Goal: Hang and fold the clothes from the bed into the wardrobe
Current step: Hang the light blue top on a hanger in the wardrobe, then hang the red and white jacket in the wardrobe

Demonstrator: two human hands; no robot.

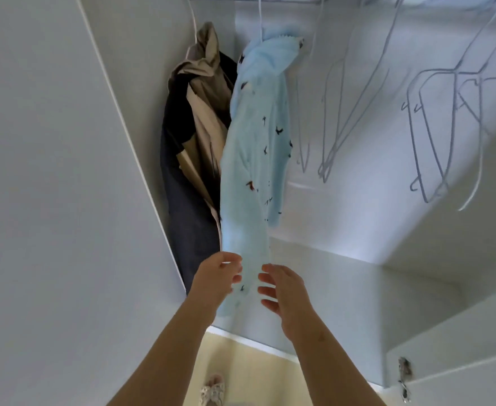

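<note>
Left hand [219,276]: curled at hanging blue shirt's [252,159] hem, grip unclear | Right hand [285,291]: open, fingers touching hem opposite | Beige coat [203,118] above left hand

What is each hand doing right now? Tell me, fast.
Left hand: fingers curled at the hem of the blue shirt; grip cannot be told.
Right hand: open, fingers straight beside the hem, holding nothing.
</note>
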